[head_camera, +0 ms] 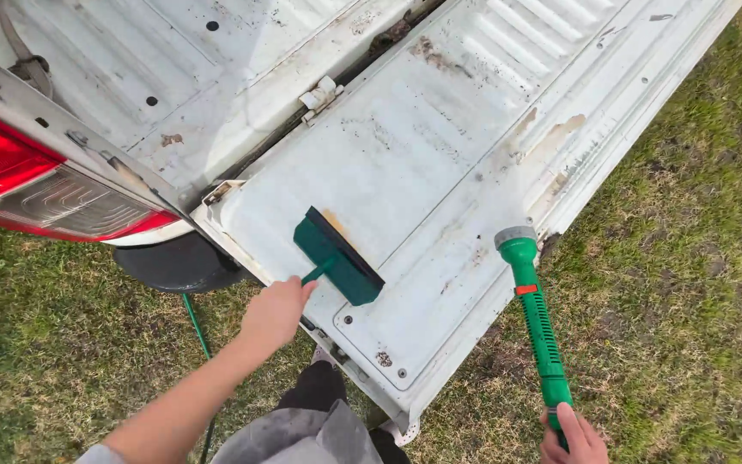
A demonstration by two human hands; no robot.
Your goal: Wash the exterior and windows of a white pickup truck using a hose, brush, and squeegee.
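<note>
- Left hand (275,311): fingers wrapped tight round the thin green handle of a dark green flat-headed scrub brush w/ black edge strip (338,256); arm comes in from lower left, bare forearm.
- Brush head lies flat on the lowered white metal ribbed tailgate (440,146) of a pickup, near the tailgate's lower-left corner, set diagonal. A small rusty-orange patch shows just above the head.
- Right hand (572,436): at bottom edge of view, partly cut off; fingers closed round the ribbed grip of a long green plastic hose spray wand w/ grey nozzle tip and orange band (532,309). Thumb lies along the grip.
- Wand points up & slightly left; its grey tip sits just beside the tailgate's outer edge, over the rim. Can't tell if water is coming out.
- Brush & wand are well apart, brush left, wand right.
- Tailgate surface: dirty, w/ brown stains & rust specks, esp. toward the right side and near the hinge gap.
- White truck bed (216,69) upper left, beyond the hinge gap; red tail light (36,185) at far left.
- Thin green garden hose (197,331) runs over the patchy grass (697,258) below the tail light.
- Person's dark trousers & grey top visible at bottom centre.
</note>
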